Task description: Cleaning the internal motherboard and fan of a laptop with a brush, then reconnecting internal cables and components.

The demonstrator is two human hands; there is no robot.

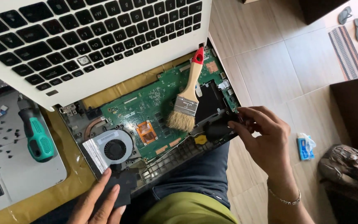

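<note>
The right hand pinches a small black part at the opened laptop base's corner, the left hand lying flat on its front edge, so lifting it out cleanly probably comes next.

beside the right hand, a green circuit board with an orange patch; the brush has a red tip and tan bristles. by the left hand, a silver-and-black fan; farther left, a teal-handled screwdriver.
</note>
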